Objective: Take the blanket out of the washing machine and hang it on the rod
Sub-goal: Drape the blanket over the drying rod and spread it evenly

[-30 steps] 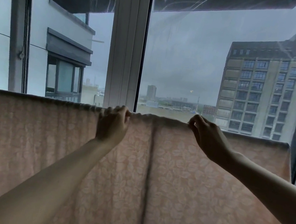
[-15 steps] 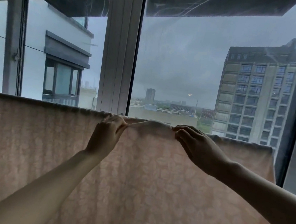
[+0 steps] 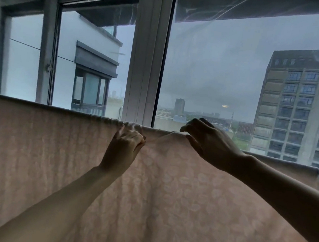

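Note:
A pale pink blanket (image 3: 195, 203) with a leaf pattern hangs spread over the rod, which lies hidden under its top fold. My left hand (image 3: 124, 146) pinches the fabric just under that fold, near the middle. My right hand (image 3: 209, 144) is a little to the right, its fingers curled over the top edge and its thumb in front of the cloth. A taut crease runs between the two hands. The washing machine is out of sight.
Directly behind the blanket stands a large window with a white frame post (image 3: 147, 60) and a dark frame (image 3: 45, 59) at the left. Buildings (image 3: 297, 107) show outside. The blanket's right end (image 3: 314, 172) stops short of the right wall.
The vertical fold between my hands has been smoothed out. My left hand dropped slightly below the top edge, and my right hand's fingers loosened and spread over the edge.

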Available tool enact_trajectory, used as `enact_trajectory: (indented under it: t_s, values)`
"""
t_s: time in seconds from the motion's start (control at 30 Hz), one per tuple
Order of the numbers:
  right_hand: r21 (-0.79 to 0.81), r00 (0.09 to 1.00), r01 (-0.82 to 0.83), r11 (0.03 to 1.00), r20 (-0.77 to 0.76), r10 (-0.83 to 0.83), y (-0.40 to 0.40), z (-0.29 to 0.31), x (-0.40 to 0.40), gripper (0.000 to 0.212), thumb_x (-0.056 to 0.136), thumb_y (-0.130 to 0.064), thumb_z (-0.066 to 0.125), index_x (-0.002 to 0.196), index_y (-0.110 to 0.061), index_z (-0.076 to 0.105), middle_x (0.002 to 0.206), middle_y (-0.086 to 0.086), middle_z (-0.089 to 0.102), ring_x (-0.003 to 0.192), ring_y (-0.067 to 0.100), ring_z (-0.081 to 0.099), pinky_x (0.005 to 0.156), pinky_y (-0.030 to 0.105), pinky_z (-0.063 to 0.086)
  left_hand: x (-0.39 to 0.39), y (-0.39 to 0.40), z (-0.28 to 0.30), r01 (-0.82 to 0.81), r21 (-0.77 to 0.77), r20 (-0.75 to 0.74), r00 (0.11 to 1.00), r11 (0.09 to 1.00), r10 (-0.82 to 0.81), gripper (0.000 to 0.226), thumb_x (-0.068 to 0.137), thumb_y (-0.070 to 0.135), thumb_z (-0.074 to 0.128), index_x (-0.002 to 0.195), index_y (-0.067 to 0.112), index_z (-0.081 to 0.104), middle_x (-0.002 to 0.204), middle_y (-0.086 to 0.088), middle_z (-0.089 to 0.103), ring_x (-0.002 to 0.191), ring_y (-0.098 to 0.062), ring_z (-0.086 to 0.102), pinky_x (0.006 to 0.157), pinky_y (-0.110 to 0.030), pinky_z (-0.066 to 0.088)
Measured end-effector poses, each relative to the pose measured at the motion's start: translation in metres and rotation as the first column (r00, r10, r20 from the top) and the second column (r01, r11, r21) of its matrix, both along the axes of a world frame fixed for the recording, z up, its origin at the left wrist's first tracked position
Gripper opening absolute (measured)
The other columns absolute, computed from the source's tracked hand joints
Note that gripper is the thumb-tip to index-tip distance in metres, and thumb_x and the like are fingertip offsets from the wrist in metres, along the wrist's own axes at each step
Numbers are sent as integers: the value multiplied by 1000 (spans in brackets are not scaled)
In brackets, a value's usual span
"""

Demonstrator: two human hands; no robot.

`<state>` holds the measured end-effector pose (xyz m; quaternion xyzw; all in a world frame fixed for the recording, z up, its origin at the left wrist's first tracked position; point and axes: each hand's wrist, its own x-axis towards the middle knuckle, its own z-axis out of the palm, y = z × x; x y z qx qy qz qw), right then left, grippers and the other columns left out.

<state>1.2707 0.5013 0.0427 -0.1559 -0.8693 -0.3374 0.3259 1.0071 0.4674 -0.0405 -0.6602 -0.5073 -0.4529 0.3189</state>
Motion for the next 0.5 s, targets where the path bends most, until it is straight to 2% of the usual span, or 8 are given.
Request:
enact_trajectory:
  t_s: [0.13, 0.23, 0.33, 0.4, 0.5]
  values:
    - [-45, 993, 66, 997, 104, -61, 17, 1, -12, 46, 96, -37, 41, 138, -18, 48, 132, 7, 54, 109, 21, 60, 85, 30, 53, 2, -4, 0, -6, 21, -6, 1000, 1000, 6, 17, 89, 27, 58, 85, 15, 69, 89, 2, 71, 85, -13, 66, 108, -51, 37]
    - [-146, 979, 72, 987, 201, -42, 24, -7, -20, 50, 99, -36, 40, 147, -21, 35, 142, 7, 45, 110, 24, 60, 86, 33, 54, 4, -7, 1, -17, 51, -1, 1000, 999, 17, 14, 89, 26, 59, 85, 16, 68, 89, 3, 71, 86, -12, 65, 109, -50, 36]
    - [-144, 973, 73, 987, 227, -39, 29, -12, -25, 52, 99, -37, 40, 149, -28, 28, 150, 6, 37, 117, 26, 57, 90, 39, 54, 4, -6, 2, -32, 76, 6, 999, 997, 32, 13, 90, 26, 59, 85, 17, 67, 88, 4, 70, 86, -11, 64, 110, -47, 36]
    - [-119, 970, 67, 991, 239, -37, 31, -13, -29, 51, 99, -37, 43, 147, -32, 29, 152, 4, 34, 118, 27, 56, 86, 40, 56, 5, -4, 2, -43, 70, 15, 999, 997, 42, 15, 91, 28, 57, 85, 17, 66, 88, 4, 70, 87, -11, 64, 110, -47, 36]
    - [-89, 963, 84, 993, 262, -58, 35, -15, -32, 51, 96, -37, 49, 144, -38, 33, 153, 2, 30, 112, 27, 56, 71, 34, 55, 7, 0, 2, -39, 52, 54, 998, 998, 36, 19, 93, 30, 55, 85, 16, 65, 85, 4, 68, 82, -11, 63, 103, -47, 43]
